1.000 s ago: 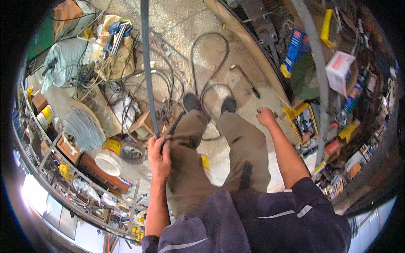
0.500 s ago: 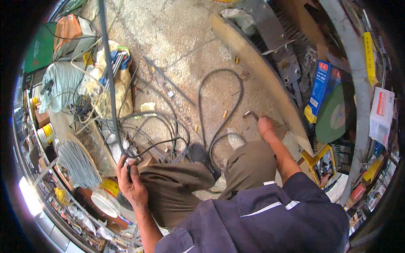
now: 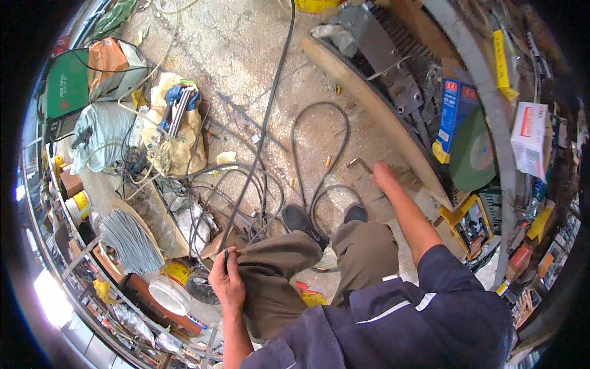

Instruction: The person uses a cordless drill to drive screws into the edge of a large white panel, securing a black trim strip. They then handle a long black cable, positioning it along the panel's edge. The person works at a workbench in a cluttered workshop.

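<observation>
My left hand is closed around the near end of a black cable, beside my left knee. From there the cable runs taut, up and slightly right, out past the far edge of the view. My right hand grips an L-shaped metal tool beyond my right knee, its bent end pointing left over the floor; its exact kind is unclear, and my fingers hide the rest. Between the hands, a loop of black cable lies on the floor in front of my dark shoes.
A long board edges the floor at right, with a blue box and green disc behind it. At left are a tan bag with tools, a grey wire coil and a white bucket.
My left hand has moved right and down, and the cable's far end has swung right. My right hand still grips the tool. My knees sit lower in the view, and the second shoe now shows.
</observation>
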`<state>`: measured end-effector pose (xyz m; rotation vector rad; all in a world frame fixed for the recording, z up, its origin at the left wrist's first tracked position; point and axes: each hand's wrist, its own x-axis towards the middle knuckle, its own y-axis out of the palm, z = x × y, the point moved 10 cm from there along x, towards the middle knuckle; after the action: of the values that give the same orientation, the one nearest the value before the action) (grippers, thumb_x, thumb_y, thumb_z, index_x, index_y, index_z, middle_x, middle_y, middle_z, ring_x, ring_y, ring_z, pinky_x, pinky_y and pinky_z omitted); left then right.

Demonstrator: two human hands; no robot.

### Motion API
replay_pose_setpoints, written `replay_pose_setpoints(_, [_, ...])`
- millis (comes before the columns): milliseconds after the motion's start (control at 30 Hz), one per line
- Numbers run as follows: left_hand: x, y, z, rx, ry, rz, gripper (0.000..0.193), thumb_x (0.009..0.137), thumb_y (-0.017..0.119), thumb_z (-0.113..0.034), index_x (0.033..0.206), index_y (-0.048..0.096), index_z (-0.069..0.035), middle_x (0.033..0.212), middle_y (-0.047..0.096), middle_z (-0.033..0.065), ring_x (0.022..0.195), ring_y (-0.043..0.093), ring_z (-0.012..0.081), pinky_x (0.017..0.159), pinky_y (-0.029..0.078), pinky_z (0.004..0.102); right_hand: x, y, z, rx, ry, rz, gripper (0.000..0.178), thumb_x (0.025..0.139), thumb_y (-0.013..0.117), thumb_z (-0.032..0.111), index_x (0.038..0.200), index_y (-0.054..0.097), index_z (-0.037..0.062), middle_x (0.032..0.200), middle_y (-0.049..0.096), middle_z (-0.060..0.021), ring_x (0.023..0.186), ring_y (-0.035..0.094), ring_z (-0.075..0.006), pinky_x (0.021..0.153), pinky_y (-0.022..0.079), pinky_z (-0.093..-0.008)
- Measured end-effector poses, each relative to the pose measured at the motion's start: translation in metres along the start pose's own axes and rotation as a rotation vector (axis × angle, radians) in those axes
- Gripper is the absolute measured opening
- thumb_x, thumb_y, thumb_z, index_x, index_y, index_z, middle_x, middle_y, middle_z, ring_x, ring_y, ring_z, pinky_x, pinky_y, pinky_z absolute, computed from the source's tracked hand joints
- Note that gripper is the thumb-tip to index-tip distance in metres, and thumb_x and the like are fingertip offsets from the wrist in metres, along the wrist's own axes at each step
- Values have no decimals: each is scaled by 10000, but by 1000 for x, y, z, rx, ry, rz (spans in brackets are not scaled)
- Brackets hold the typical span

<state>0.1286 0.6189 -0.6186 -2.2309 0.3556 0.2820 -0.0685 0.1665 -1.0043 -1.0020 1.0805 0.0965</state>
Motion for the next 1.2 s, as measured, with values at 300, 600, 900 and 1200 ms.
replay_pose_setpoints(300, [18, -15, 46, 30, -82, -133, 209, 1063, 532, -139, 1097, 673, 12, 857, 702, 66, 796, 633, 142, 760, 500, 280, 71, 101, -45, 140, 137, -92, 290, 965, 534, 169, 1185, 662, 30, 1141, 672, -244, 1077, 667, -418, 939, 541, -502])
replay_pose_setpoints(600, [19, 14, -18, 8, 5, 85, 187, 1006, 628, -131, 1088, 670, 32, 942, 706, 122, 847, 653, 225, 806, 515, 334, -100, -159, 124, 592, -259, -196, 255, 850, 665, 173, 969, 633, -50, 995, 656, -283, 926, 657, -402, 817, 509, -508])
replay_pose_setpoints(900, [-75, 26, -156, -418, 9, 668, 450, 914, 700, -68, 1334, 588, 51, 1263, 646, 140, 1149, 606, 213, 1032, 456, 349, -395, -330, 190, 1461, -166, -46, 162, 976, 636, 133, 1017, 583, -15, 873, 677, -117, 706, 676, -145, 565, 547, -277])
replay_pose_setpoints(1200, [-161, -54, -391, 17, 516, 1016, 354, 900, 772, -222, 1139, 695, 29, 898, 734, 189, 838, 703, 226, 744, 536, 361, -607, -360, 55, 2113, 170, -412, 88, 1010, 586, 137, 1037, 583, 53, 914, 684, -118, 846, 732, -267, 584, 593, -344])
